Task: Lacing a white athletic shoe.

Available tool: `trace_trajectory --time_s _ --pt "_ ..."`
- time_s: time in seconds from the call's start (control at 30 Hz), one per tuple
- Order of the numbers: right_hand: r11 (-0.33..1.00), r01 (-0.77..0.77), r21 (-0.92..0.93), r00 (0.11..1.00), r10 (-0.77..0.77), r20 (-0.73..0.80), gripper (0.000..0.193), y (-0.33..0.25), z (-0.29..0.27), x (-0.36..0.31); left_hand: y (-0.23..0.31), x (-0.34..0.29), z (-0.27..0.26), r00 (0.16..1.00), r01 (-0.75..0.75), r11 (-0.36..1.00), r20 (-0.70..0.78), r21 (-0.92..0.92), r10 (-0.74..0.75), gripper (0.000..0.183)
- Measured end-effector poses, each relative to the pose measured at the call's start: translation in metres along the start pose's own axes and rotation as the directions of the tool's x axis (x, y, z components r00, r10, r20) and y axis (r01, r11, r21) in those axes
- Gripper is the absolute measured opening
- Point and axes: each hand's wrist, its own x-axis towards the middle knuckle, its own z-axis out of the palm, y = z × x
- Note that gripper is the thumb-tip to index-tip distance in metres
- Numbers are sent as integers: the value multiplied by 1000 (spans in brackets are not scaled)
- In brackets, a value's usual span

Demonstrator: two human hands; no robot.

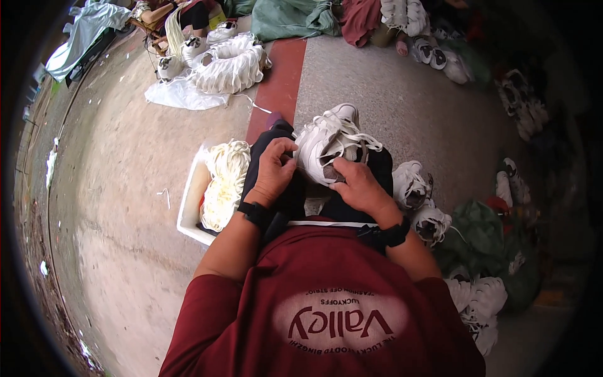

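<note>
A white sneaker [312,151] with grey-brown lining rests over my lap, its toe pointing away from me. Loose white laces [352,139] lie across its top and hang over the right side. My right hand [361,186] grips the sneaker at its heel opening, thumb pressed on the collar. On the other side, my left hand [275,168] is held beside the shoe with curled fingers and the thumb near the index finger. Whatever it pinches, if anything, is too small to make out.
Left of my leg stands a white box [188,204] full of cream laces [225,182]. More sneakers [411,185] sit by my right leg, near a green sack [471,235]. Ahead lie a ring of white shoes [229,66] and a plastic sheet [182,94]. Other people sit at the far edge.
</note>
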Motion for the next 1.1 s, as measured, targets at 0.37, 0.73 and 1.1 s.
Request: trace_trajectory --time_s 0.37,0.73,1.1 --pt "688 -7 726 854 381 -353 27 35 -34 6 0 -1 1 983 -176 961 89 214 161 22" --pt "537 313 784 661 470 -585 23 54 -62 -38 -5 12 41 758 -579 678 605 453 244 13" --pt "579 340 741 644 431 -632 23 51 -68 -42 -7 10 37 764 -515 729 626 451 153 15"
